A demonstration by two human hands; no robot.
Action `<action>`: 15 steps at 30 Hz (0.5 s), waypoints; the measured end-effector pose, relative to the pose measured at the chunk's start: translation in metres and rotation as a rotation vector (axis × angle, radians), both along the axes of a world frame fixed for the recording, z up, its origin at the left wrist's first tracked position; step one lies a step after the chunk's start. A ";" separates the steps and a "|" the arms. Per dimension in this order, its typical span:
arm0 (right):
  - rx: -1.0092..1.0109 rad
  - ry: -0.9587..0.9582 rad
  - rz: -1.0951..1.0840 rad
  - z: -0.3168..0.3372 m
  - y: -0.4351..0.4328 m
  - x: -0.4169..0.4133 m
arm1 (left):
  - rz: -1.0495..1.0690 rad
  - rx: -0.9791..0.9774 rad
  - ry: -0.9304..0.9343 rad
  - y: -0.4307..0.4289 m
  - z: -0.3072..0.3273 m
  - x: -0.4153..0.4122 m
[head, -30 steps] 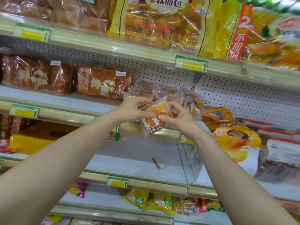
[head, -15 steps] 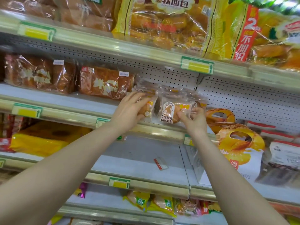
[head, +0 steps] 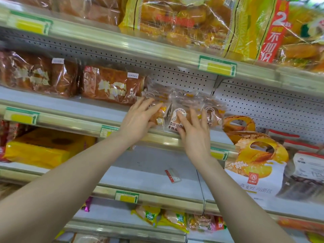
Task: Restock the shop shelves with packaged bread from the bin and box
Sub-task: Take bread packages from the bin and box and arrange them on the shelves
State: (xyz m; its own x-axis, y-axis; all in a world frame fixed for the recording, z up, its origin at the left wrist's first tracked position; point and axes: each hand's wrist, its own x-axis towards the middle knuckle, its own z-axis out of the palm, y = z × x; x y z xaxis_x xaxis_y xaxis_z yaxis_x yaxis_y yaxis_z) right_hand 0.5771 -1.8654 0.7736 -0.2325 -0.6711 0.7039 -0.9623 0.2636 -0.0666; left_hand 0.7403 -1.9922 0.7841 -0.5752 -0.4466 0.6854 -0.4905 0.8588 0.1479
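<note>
In the last half second the right hand point(head: 196, 137) has given up its pinch on the packet's edge. Its fingers point(head: 192, 118) now lie straight and spread against the face of the middle bread packet point(head: 172, 123), holding nothing. The left hand point(head: 138, 120) is likewise flat, its fingers point(head: 149, 106) extended over the left bread packet point(head: 160, 115), pressing rather than gripping. A third packet point(head: 213, 114) stands just beside on the right, with more of the same kind behind. All three sit at the very front of the middle shelf point(head: 52, 104), their lower edges at or over its price rail point(head: 163, 139).

The likely slip comes from slick film and upright packets so close to the lip. Once both hands draw away, one may tip forward and drop to the shelf below. Pushing harder to seat them could squash the soft bread or shove the row into the brown loaf point(head: 112, 85) alongside.
</note>
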 end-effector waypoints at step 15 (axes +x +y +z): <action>0.033 -0.155 0.209 0.011 -0.023 -0.024 | -0.011 0.052 -0.012 -0.003 0.009 -0.007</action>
